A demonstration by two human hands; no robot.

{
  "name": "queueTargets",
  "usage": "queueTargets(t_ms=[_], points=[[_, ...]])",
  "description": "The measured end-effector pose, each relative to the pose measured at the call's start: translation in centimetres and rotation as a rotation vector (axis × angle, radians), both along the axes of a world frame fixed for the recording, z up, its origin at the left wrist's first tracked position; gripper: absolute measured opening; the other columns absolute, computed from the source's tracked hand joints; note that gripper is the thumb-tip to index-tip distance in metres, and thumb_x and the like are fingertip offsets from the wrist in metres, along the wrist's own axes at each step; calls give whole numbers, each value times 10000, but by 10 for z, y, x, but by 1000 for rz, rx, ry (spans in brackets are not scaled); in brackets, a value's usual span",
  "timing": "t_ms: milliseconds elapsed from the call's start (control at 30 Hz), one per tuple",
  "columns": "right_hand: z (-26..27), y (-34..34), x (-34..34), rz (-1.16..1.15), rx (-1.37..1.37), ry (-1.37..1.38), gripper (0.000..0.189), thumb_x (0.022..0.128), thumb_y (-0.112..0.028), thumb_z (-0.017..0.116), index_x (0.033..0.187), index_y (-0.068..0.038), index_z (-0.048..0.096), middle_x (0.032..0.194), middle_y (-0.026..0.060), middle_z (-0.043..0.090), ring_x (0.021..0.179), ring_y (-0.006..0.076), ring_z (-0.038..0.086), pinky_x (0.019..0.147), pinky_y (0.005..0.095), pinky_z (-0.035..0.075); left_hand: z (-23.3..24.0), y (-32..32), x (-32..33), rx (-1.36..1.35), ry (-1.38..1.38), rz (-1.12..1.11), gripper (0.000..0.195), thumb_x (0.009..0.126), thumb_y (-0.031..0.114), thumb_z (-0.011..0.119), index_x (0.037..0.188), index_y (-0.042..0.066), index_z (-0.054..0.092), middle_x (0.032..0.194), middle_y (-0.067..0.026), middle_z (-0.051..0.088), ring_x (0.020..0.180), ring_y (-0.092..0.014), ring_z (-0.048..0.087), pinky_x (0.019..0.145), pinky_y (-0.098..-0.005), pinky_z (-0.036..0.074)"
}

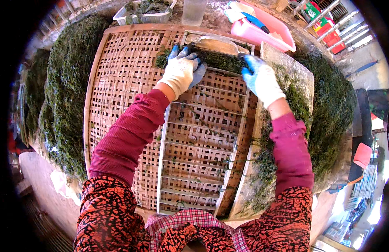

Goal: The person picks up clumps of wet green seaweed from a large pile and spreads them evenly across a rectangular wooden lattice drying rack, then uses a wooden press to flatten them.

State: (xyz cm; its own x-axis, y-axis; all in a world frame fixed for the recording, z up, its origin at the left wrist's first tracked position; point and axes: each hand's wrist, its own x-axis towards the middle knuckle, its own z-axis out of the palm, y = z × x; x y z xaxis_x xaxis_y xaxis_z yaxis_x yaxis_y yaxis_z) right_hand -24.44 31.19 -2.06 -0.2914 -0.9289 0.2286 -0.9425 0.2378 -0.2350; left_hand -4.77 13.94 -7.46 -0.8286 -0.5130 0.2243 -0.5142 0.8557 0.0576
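Observation:
My left hand [182, 67], in a white knit glove with blue-coated fingers, lies over the left end of a dark green strip of seaweed-like plant [221, 60]. Whether its fingertips pinch any strands is hidden. At the strip's right end, my right hand [260, 77], gloved alike, has its fingers apart and nothing visible in them. The strip fills a far slot of a pale ladder-like frame [164, 138] with thin crossbars. Beyond it, a curved wooden tool [216, 45] rests at the frame's far end. Under the frame is a woven bamboo tray [119, 75]. A small green clump [162, 58] sits beside my left fingertips.
Large heaps of the same green plant stand left [71, 85] and right [329, 104]. A pale board [287, 60] with scattered strands adjoins the tray. Behind are a white basin [144, 19], a clear container [193, 12] and a pink tub [263, 34] holding a blue-handled tool [256, 22].

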Motion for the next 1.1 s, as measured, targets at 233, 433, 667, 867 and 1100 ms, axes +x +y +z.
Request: queueTargets(t_ms=[233, 433, 667, 867, 1100], points=[[-9, 5, -26, -68, 235, 548, 468, 752, -148, 690, 1206, -60, 611, 1394, 160, 515, 1374, 346, 412, 1199, 480, 235, -7, 58, -50, 94, 193, -272, 601, 904, 505, 549, 1300, 57, 615, 1389, -177, 570, 1349, -325, 482, 1196, -429, 259], [-9, -52, -3, -208, 67, 160, 228, 817, -175, 596, 1002, -95, 703, 988, 196, 708, 951, 376, 688, 806, 484, 551, -19, 82, -90, 187, 325, -372, 527, 829, 483, 641, 1173, 84, 661, 1234, -147, 651, 1171, -306, 595, 1073, -426, 398], [4, -73, 29, -104, -126, -234, 262, 877, -238, 605, 1052, -56, 673, 986, 228, 694, 964, 406, 664, 856, 476, 520, 0, 49, -42, 5, -20, -169, 256, 863, 355, 641, 965, 136, 728, 993, -120, 715, 976, -253, 668, 898, -374, 483], [-20, -88, 30, 29, -208, -101, 324, 831, -166, 646, 1134, -57, 670, 1059, 201, 696, 995, 388, 660, 889, 457, 520, 0, 24, -11, 82, 66, 4, 716, 866, 532, 578, 1315, -24, 548, 1325, -212, 598, 1259, -328, 551, 1129, -427, 345], [-3, -181, 89, 245, 76, -1, 661, 777, -391, 787, 1336, -105, 580, 1392, 186, 554, 1253, 384, 546, 1054, 447, 449, -51, 3, -40, 11, 38, 39, 545, 931, 419, 520, 1389, 127, 550, 1418, -132, 556, 1279, -271, 551, 1051, -462, 406]])
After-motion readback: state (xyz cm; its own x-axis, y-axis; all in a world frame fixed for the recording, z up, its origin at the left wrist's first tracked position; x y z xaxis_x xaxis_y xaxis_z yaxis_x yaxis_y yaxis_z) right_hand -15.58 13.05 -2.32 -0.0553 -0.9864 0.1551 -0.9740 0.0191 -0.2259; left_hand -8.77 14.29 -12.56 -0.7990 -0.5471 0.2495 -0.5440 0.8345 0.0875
